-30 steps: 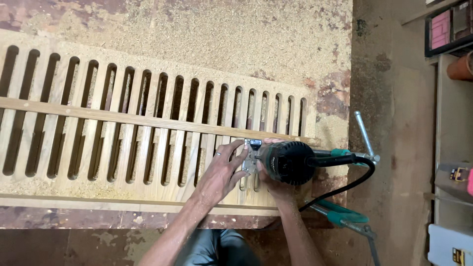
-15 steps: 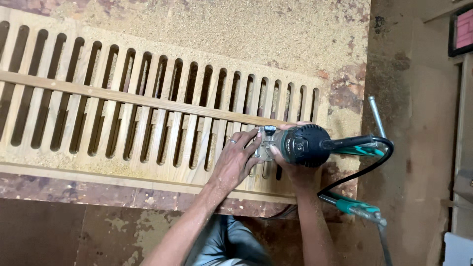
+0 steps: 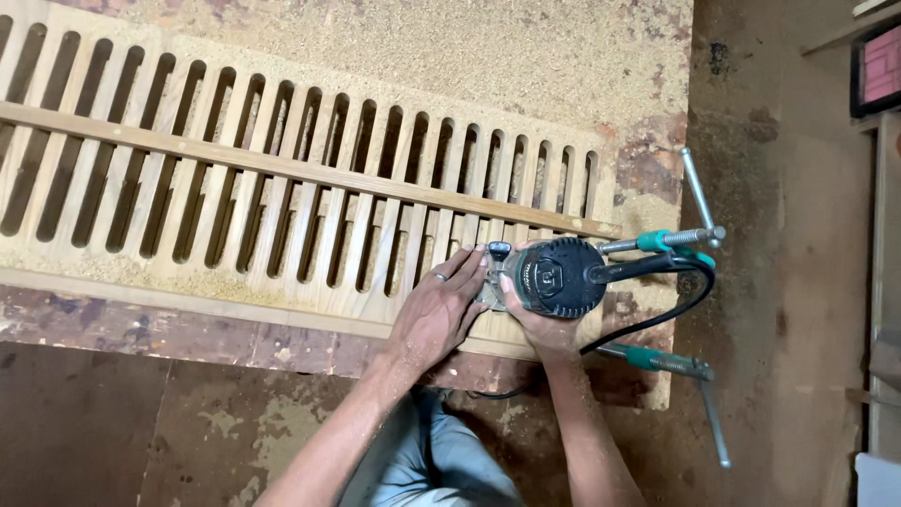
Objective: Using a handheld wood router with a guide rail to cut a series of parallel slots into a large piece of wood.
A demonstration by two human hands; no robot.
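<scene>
The router (image 3: 560, 277), a compact black power tool seen from straight above, sits on the near right end of the slatted wooden panel (image 3: 282, 188), just beside the last slots. Its base and cutter are hidden under the round motor housing and the two hands, so I cannot tell where the bit meets the wood. The right hand (image 3: 535, 324) wraps the body from below — only the thumb side and knuckles show, the fingertips tucked out of sight around the housing. The left hand (image 3: 441, 305) lies flat and spread on the panel, its fingertips touching the tool's base at the left; a ring shows on one finger. A black cord (image 3: 657, 319) loops off the right side and disappears under the tabletop edge.

The panel runs out of view on the left, so its slots cannot be fully counted; one long batten (image 3: 310, 174) lies diagonally across it. Two green-handled clamps show at the right end: one (image 3: 671, 239) beside the router, with its bar rising behind, and another (image 3: 671, 361) lower down, its bar pointing toward the floor. Sawdust (image 3: 488, 66) covers the tabletop (image 3: 648, 169) beyond the panel. The shelving at the far right is cropped and hard to make out.

Against half a second ago, the router and both hands hold the same spot on the panel — only the view has shifted slightly.
</scene>
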